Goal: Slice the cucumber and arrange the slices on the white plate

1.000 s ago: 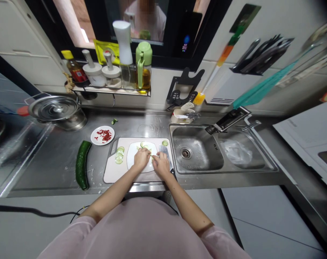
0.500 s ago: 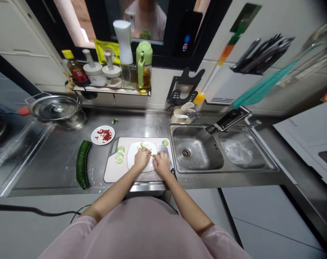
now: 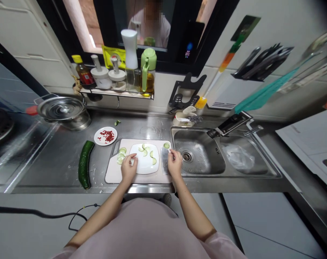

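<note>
My left hand (image 3: 129, 168) is over the left rim of the white plate (image 3: 145, 168), its fingers loosely curved and the thumb apart from them. Beside it, overlapping cucumber slices (image 3: 121, 155) lie on the cutting board (image 3: 113, 174). Curved, half-moon cucumber pieces (image 3: 144, 149) are spread on the plate. My right hand (image 3: 175, 164) hovers over the board's right edge with its fingers curled together; whatever they hold is too small to make out. Under it lies a knife (image 3: 165, 160), its handle mostly hidden. One round cucumber slice (image 3: 166, 145) sits above the blade.
A whole cucumber (image 3: 84, 163) and a small plate of chopped red bits (image 3: 105, 141) lie left of the board. A lidded steel pot (image 3: 69, 114) stands farther left. On the right is a double sink (image 3: 197, 172) with a black faucet (image 3: 228, 125). Bottles line a rack (image 3: 120, 92).
My hands have parted from close together over the plate: the left went left to the plate's rim, the right went right over the knife. More cucumber pieces on the plate are now uncovered.
</note>
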Action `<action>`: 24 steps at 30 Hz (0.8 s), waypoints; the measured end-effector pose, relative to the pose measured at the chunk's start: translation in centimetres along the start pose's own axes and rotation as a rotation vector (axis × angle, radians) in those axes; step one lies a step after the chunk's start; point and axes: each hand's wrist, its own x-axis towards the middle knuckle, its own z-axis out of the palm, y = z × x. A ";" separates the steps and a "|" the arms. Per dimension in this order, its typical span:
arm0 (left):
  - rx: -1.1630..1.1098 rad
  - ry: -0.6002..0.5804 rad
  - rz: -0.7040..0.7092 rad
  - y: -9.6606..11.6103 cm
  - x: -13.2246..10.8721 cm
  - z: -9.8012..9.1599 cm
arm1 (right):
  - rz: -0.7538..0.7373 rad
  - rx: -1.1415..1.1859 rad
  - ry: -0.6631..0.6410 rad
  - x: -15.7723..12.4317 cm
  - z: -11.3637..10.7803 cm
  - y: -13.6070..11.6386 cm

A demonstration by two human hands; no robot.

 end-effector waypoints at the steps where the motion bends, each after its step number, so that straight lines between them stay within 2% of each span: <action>1: -0.002 0.044 -0.030 -0.9 0.0 -0.6 | 0.014 0.008 0.024 0.2 -0.4 0.2; 5: 0.032 0.165 -0.161 -3.8 0.1 -3.0 | 0.061 0.014 0.063 0.2 -1.3 0.8; 10: 0.184 0.192 -0.308 -5.1 0.3 -4.7 | 0.113 0.016 0.035 -1.2 -1.2 1.7; 16: 0.295 0.112 -0.391 -5.5 0.6 -4.8 | 0.192 -0.102 0.026 -2.0 -1.1 2.3; 19: 0.340 0.073 -0.394 -5.7 0.7 -4.6 | 0.168 -0.150 0.028 -2.1 -1.3 2.5; 24: 0.383 0.035 -0.384 -5.6 0.9 -4.5 | 0.208 -0.162 -0.012 -2.6 -1.4 2.6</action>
